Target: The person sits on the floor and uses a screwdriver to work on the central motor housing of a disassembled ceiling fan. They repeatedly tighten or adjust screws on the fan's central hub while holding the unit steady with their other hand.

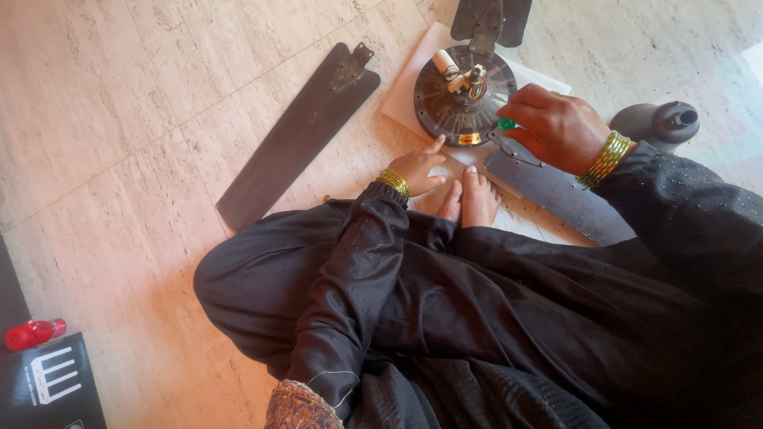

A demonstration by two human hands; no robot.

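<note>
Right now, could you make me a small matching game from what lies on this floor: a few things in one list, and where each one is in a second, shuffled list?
Things:
1. fan motor
2. loose fan blade
3. red bottle
4. right hand

Places:
A. at the left edge, beside a black box
B. on the white sheet
C. gripping a green-handled tool at the motor's rim
D. flat on bare tiles, left of the motor

Pairs: 1-B, 2-D, 3-A, 4-C

bare floor (124,105) open at left, loose fan blade (298,137) and motor hub (466,93) crowding ahead
</note>
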